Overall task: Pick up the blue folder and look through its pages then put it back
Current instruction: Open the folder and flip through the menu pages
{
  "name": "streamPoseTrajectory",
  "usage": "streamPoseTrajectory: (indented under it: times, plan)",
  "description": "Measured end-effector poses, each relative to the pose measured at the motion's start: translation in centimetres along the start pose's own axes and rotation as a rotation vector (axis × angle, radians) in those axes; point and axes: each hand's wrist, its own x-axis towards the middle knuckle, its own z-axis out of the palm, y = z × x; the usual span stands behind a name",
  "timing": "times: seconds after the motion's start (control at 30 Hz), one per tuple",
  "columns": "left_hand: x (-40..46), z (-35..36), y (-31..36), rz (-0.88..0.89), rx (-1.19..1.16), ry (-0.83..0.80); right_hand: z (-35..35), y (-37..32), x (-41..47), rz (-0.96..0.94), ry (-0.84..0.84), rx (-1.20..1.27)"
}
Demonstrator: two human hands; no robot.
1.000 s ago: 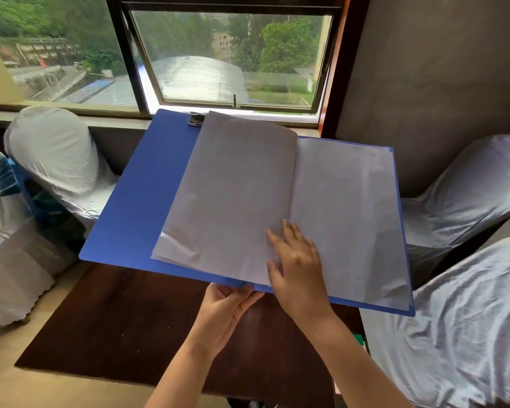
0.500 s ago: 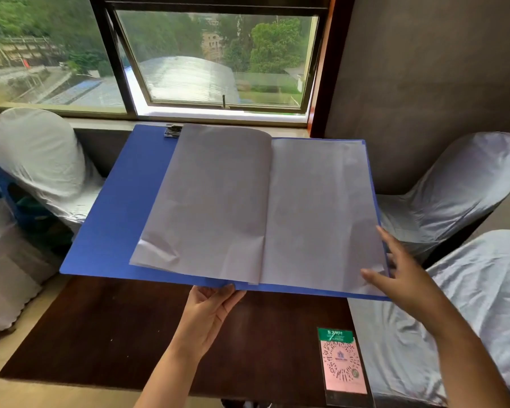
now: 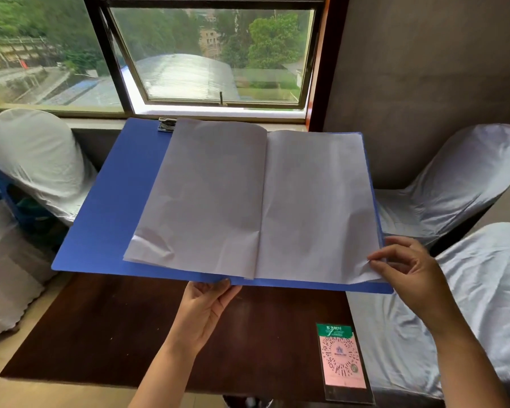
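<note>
The blue folder (image 3: 106,219) lies open and is held up above the dark wooden table (image 3: 106,334). White pages (image 3: 315,207) are spread across it, some turned over to the left. A metal clip (image 3: 166,125) sits at its far edge. My left hand (image 3: 202,313) supports the folder from underneath at its near edge, near the spine. My right hand (image 3: 407,260) pinches the lower right corner of the top right page between thumb and fingers.
A pink and green QR card (image 3: 340,357) in a clear stand lies on the table's near right. White-covered chairs stand at the left (image 3: 39,160), the right (image 3: 454,184) and the near right (image 3: 483,290). A window (image 3: 212,54) is behind the table.
My right hand left the middle of the pages, moved to the folder's right edge and took hold of the lower right page corner. The folder stays held up by my left hand.
</note>
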Motion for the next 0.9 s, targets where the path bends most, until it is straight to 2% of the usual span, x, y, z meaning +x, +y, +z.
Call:
streamPoseTrajectory:
  times: [0.1, 0.2, 0.27, 0.37, 0.43, 0.5, 0.53, 0.57, 0.6, 0.63, 0.7, 0.77, 0.9]
  plan:
    - [0.1, -0.2, 0.0, -0.001, 0.0, 0.027, 0.6, -0.7, -0.2, -0.08, 0.091, -0.167]
    - [0.1, -0.3, 0.0, -0.003, 0.012, 0.034, 0.7, -1.3, -0.3, -0.129, 0.083, -0.062]
    - [0.2, -0.3, -0.1, -0.004, 0.009, 0.041, 1.0, -1.8, -0.4, -0.022, 0.099, 0.224]
    - [0.2, -0.4, -0.1, -0.006, 0.001, 0.05, 2.3, -2.6, -0.6, 0.222, -0.01, 0.987]
    - [0.2, -0.3, -0.3, -0.009, 0.005, 0.054, 3.3, -2.8, -0.5, 0.296, -0.039, 1.219]
    - [0.1, -0.1, -0.4, -0.015, 0.005, 0.045, 4.8, -3.0, -0.5, 0.393, -0.054, 1.076]
    - [0.1, -0.1, -0.5, -0.018, 0.006, 0.041, 5.4, -3.2, -0.5, 0.421, -0.046, 0.854]
    - [0.0, 0.0, -0.6, -0.021, 0.01, 0.038, 6.1, -3.3, -0.4, 0.389, -0.061, 0.571]
    - [0.0, 0.1, -0.7, -0.024, 0.014, 0.035, 6.8, -3.8, -0.3, 0.279, -0.087, 0.345]
    - [-0.1, 0.2, -0.8, -0.024, 0.018, 0.032, 7.5, -4.6, -0.3, 0.149, -0.109, 0.205]
    - [-0.1, 0.6, -1.0, -0.02, 0.024, 0.022, 8.9, -6.1, -0.5, -0.087, -0.124, 0.09]
    - [-0.2, 0.9, -1.1, -0.02, 0.027, 0.027, 10.3, -6.9, -0.9, -0.205, -0.123, 0.054]
    - [-0.5, 1.2, -1.2, -0.023, 0.039, 0.034, 12.1, -7.5, -1.2, -0.135, -0.032, 0.107]
